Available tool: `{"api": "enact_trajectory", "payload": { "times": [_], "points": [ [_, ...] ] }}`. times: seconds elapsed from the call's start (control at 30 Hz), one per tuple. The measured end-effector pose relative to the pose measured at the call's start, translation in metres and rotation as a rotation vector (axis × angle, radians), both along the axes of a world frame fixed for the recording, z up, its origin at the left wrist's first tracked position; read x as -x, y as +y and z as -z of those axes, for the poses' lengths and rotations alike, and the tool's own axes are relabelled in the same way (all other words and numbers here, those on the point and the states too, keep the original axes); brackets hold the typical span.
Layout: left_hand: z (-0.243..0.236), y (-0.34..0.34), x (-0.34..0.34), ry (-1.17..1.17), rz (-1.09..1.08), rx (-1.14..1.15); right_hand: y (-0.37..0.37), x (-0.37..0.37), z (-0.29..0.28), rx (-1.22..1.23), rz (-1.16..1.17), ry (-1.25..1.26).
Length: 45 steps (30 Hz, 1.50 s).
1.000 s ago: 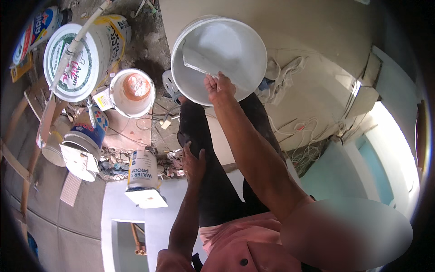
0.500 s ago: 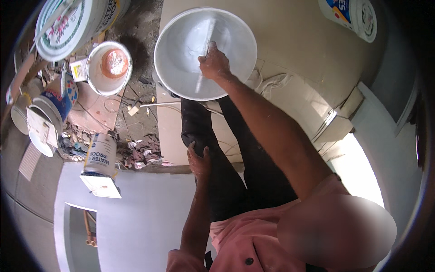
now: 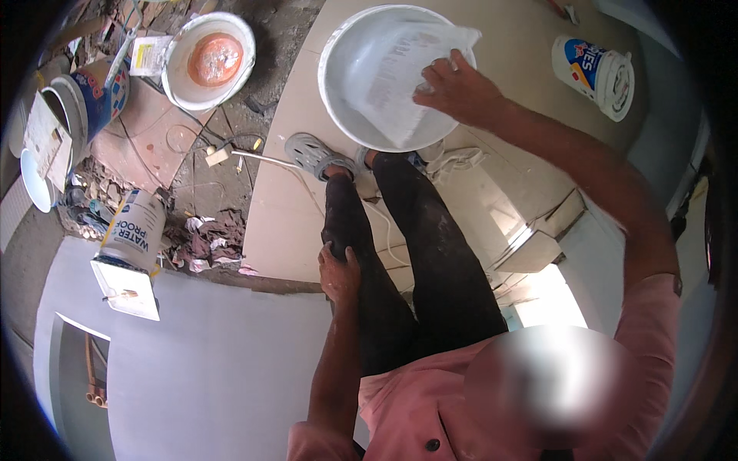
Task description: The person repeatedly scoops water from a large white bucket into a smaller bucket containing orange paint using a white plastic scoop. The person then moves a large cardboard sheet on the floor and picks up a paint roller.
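Observation:
My right hand (image 3: 453, 88) is at the right side of a wide white basin (image 3: 346, 73), fingers curled on a long, white-coated flat tool (image 3: 461, 37) that is smeared by motion; its exact shape is hard to tell. Pale, whitish material lines the basin. My left hand (image 3: 338, 273) rests on my left knee, fingers apart and holding nothing. My feet, in grey clogs (image 3: 307, 157), stand just below the basin on pale tiles (image 3: 273, 223).
At left are an orange-stained bucket (image 3: 211, 61), blue-labelled buckets (image 3: 96, 96), a white-and-blue container (image 3: 134, 227), cables (image 3: 219, 154), rags (image 3: 215, 238) and rubble. A bucket (image 3: 592, 77) lies at upper right; a pale wall edge (image 3: 192, 284) is below.
My right hand and the tool have moved right across the basin, turning along the way. My view has shifted, bringing the upper-right bucket further in. My left hand stays on the knee.

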<state>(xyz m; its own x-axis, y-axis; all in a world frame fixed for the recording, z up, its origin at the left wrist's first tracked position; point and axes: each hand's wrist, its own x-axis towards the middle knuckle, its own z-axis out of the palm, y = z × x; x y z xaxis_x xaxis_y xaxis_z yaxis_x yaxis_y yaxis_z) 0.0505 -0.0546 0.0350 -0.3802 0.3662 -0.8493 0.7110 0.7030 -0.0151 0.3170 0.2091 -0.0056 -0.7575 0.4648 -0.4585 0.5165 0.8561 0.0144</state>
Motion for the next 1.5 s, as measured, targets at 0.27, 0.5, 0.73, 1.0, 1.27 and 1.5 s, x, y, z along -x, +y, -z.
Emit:
{"api": "enact_trajectory", "payload": {
  "times": [0.27, 0.5, 0.73, 1.0, 1.27, 1.5],
  "points": [
    [0.016, -0.02, 0.014, -0.005, 0.031, -0.018, 0.003, 0.018, 0.047, -0.188, -0.156, -0.034],
    [0.02, -0.039, 0.002, -0.001, -0.015, -0.107, -0.006, 0.027, 0.077, -0.141, 0.235, -0.135],
    [0.033, -0.045, -0.004, -0.054, -0.384, -0.461, -0.013, 0.034, 0.075, 0.179, 1.06, -0.233],
    [-0.019, 0.082, 0.01, -1.165, -2.058, -0.796, -0.068, 0.036, 0.085, 0.599, 2.331, 0.529],
    [-0.084, 0.149, 0.004, -1.248, -2.09, -1.15, -0.067, 0.089, 0.032, 1.221, 3.123, 1.701],
    [-0.191, 0.204, -0.019, -1.729, -2.355, -1.358, -0.042, 0.081, 0.084, 0.784, 2.998, 1.383]
  ]
}}
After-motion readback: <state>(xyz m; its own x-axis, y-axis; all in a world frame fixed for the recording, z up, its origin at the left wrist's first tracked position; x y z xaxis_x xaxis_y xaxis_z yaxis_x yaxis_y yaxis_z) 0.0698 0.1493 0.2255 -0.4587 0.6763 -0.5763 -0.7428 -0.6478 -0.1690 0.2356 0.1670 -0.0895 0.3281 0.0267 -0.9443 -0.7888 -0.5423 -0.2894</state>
